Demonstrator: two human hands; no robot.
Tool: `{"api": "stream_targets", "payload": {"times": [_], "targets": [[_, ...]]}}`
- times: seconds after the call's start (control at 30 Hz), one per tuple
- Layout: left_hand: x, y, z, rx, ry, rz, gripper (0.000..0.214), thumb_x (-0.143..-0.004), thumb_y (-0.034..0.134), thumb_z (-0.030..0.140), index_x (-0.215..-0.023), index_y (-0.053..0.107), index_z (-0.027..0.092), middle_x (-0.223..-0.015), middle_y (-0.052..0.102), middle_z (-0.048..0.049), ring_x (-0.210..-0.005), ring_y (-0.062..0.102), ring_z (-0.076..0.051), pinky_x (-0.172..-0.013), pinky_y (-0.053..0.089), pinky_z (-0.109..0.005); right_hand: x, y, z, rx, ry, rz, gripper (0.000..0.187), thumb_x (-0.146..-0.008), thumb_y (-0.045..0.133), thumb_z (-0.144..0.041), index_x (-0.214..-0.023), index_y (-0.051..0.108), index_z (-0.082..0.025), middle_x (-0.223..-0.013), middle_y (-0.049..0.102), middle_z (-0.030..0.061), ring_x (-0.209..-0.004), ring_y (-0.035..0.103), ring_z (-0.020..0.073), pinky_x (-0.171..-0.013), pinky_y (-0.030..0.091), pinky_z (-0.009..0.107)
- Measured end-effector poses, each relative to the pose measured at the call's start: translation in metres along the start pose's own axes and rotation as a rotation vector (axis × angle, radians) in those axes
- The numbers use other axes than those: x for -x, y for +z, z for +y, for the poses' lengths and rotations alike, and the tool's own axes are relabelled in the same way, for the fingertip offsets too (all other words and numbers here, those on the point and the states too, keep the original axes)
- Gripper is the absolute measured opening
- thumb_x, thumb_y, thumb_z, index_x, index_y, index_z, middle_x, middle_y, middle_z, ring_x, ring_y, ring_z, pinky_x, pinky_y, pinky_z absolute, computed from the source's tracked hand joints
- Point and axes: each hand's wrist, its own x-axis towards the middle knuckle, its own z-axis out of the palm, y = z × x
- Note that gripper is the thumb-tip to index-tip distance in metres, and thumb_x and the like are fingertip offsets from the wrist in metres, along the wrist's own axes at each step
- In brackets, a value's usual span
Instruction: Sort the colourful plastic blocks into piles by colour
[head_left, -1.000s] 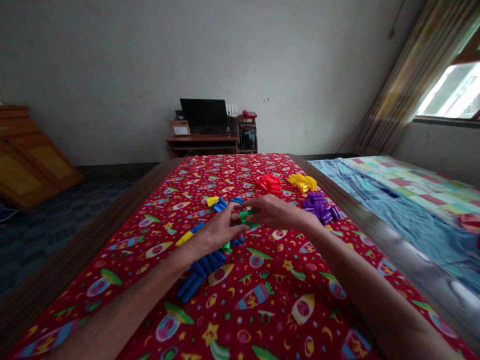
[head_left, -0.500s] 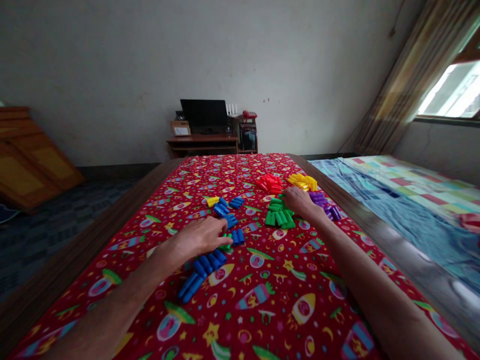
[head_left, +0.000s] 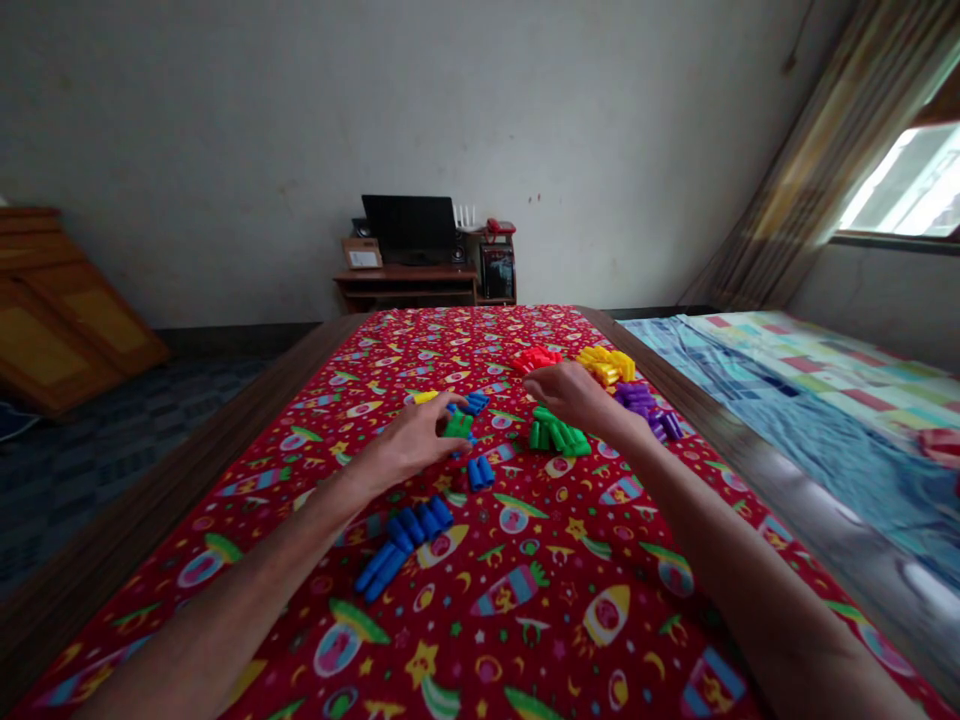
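Around the centre of the frame, the left hand (head_left: 409, 440) pinches a smooth green block (head_left: 458, 425), its rounded sides side by side, between thumb and fingers. Right of centre, the right hand (head_left: 574, 395) has its fingers curled downward; whether they grip anything cannot be told. Just below it lies a heap of glossy, tube-shaped green pieces (head_left: 559, 435). That hand partly covers the red pieces (head_left: 536, 358) behind it; shiny yellow pieces (head_left: 606, 366) and purple pieces (head_left: 646, 408) lie to its right.

Blue ribbed blocks (head_left: 420, 525) form a bent row at lower centre, a blue pair (head_left: 480, 473) sits above them, and the left hand hides part of more blue ones beyond. Under everything spreads a soft red cloth (head_left: 525, 640) printed with rockets and stars, edged by dark wood. Farther back stand a flat black monitor (head_left: 409, 228) and a brown desk (head_left: 405, 275); folded curtains (head_left: 795, 170) hang upper right.
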Motion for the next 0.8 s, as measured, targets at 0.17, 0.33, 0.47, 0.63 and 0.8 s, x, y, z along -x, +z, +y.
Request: {"api": "stream_targets", "payload": {"times": [0.17, 0.33, 0.47, 0.63, 0.8], "targets": [[0.003, 0.019, 0.012, 0.246, 0.071, 0.088, 0.051, -0.066, 0.071, 0.033, -0.114, 0.056, 0.021, -0.083, 0.071, -0.0003, -0.074, 0.068, -0.021, -0.065, 0.051, -0.029, 0.006, 0.015, -0.047, -0.235, -0.233, -0.068, 0.016, -0.089, 0.057, -0.019, -0.097, 0.07, -0.014, -0.07, 0.061, 0.0004, -0.057, 0.042, 0.0076, -0.056, 0.023, 0.023], [0.001, 0.021, 0.005, 0.296, 0.107, 0.097, 0.043, -0.072, 0.066, 0.033, -0.113, 0.058, 0.022, -0.095, 0.074, -0.0042, -0.083, 0.07, -0.023, -0.072, 0.056, -0.033, 0.001, 0.011, -0.023, -0.073, -0.094, 0.01, 0.019, -0.088, 0.056, -0.02, -0.09, 0.074, -0.012, -0.068, 0.063, 0.0031, -0.057, 0.043, 0.0089, -0.056, 0.024, 0.025], [-0.008, 0.003, -0.016, 0.007, 0.154, 0.157, 0.025, -0.076, 0.061, 0.033, -0.097, 0.068, 0.021, -0.103, 0.073, -0.0066, -0.093, 0.069, -0.025, -0.087, 0.053, -0.037, -0.004, 0.004, 0.018, 0.009, 0.045, -0.032, 0.021, -0.086, 0.058, -0.021, -0.093, 0.075, -0.012, -0.075, 0.068, 0.0051, -0.062, 0.051, 0.0106, -0.058, 0.03, 0.023], [-0.017, -0.009, -0.049, -0.22, 0.137, 0.226, 0.027, -0.08, 0.053, 0.029, -0.099, 0.069, 0.018, -0.108, 0.071, -0.0106, -0.103, 0.065, -0.027, -0.095, 0.049, -0.039, -0.002, 0.007, 0.04, 0.1, 0.134, -0.126, 0.02, -0.085, 0.06, -0.022, -0.096, 0.074, -0.014, -0.091, 0.071, 0.0079, -0.078, 0.059, 0.0149, -0.066, 0.037, 0.023], [-0.021, -0.008, -0.073, -0.284, 0.098, 0.15, 0.037, -0.081, 0.049, 0.032, -0.11, 0.066, 0.016, -0.121, 0.067, -0.0126, -0.113, 0.061, -0.027, -0.1, 0.045, -0.038, 0.006, 0.001, 0.03, 0.202, 0.208, -0.09, 0.021, -0.089, 0.055, -0.024, -0.097, 0.072, -0.015, -0.096, 0.069, 0.0096, -0.086, 0.058, 0.0173, -0.071, 0.038, 0.024]]}}
